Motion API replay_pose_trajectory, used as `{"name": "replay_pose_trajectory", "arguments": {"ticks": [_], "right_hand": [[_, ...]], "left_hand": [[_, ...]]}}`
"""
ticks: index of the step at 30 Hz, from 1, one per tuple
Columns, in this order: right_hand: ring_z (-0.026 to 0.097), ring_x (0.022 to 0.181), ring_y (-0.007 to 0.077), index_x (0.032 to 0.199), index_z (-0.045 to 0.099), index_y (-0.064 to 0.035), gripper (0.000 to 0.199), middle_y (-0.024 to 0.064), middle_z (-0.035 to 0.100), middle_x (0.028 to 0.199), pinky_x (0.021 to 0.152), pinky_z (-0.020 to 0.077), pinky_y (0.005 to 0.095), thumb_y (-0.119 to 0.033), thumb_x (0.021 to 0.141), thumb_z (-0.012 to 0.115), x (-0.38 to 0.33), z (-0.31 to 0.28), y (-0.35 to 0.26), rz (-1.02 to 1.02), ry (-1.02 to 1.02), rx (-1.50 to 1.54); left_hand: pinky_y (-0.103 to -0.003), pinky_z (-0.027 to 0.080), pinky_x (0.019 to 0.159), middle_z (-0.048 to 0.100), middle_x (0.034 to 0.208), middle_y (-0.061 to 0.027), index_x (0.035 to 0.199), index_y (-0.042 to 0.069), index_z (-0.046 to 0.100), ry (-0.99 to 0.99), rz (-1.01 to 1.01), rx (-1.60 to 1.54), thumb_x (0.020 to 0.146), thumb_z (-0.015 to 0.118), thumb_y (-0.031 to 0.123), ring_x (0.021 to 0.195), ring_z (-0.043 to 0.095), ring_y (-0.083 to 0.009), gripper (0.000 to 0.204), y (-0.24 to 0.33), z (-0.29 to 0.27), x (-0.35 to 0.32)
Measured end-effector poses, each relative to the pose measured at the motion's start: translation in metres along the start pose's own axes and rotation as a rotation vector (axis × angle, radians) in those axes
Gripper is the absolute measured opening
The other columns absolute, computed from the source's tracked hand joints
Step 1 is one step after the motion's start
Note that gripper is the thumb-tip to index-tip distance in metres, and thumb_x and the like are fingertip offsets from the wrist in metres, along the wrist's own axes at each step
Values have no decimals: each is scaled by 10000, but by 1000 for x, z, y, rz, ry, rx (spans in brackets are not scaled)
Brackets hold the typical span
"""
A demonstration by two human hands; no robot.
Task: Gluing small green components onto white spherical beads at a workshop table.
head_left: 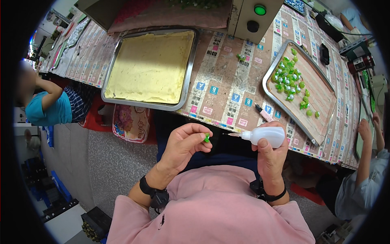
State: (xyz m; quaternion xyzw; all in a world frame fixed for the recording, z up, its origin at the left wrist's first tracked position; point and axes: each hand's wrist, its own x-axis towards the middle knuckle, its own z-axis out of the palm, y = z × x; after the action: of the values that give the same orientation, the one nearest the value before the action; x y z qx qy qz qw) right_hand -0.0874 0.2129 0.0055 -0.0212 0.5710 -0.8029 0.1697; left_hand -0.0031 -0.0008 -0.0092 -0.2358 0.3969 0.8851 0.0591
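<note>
Between the thumb and fingers of my left hand (pixel 185 144) is a small green piece (pixel 207 138), mostly hidden by the fingertips. My right hand (pixel 271 156) is wrapped round a white squeeze bottle (pixel 268 136), tipped on its side. The bottle's thin nozzle (pixel 233 134) points left toward the green piece, with a small gap between them. Both hands are in front of the table's near edge. On a metal tray to the right lie several small green figures (pixel 288 77) with white eye-like spots.
A metal tray (pixel 106 95) lined with a yellowish sheet sits at the left. The figures' tray (pixel 325 136) stands right. A box with a green light (pixel 260 10) is at the back. A pen-like tool (pixel 264 113) lies near the bottle. Other people sit at both sides.
</note>
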Motion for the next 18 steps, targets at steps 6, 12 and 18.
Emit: {"name": "replay_pose_trajectory", "arguments": {"ticks": [6,12,18], "right_hand": [[574,764,101,1066,507,-41,502,41,581,956,638,487,218,-240,732,826,0,2,1,5,1,22],[565,695,107,1036,509,-39,471,56,584,910,570,466,217,-274,753,804,2,6,6,53,-23,75],[564,666,110,1015,510,-46,455,58,586,902,539,448,208,-310,768,787,0,10,8,61,-2,64]], "left_hand": [[-241,549,636,636,958,-117,987,-26,598,24,49,11,892,558,21,738,645,-137,113,0,-2,0],[-243,556,682,629,1001,-116,1046,-23,580,24,70,-8,909,549,30,796,643,-138,150,2,-5,-5],[-263,574,781,617,1080,-137,1108,-19,552,12,70,-72,920,542,31,906,659,-177,195,5,-6,-9]]}}
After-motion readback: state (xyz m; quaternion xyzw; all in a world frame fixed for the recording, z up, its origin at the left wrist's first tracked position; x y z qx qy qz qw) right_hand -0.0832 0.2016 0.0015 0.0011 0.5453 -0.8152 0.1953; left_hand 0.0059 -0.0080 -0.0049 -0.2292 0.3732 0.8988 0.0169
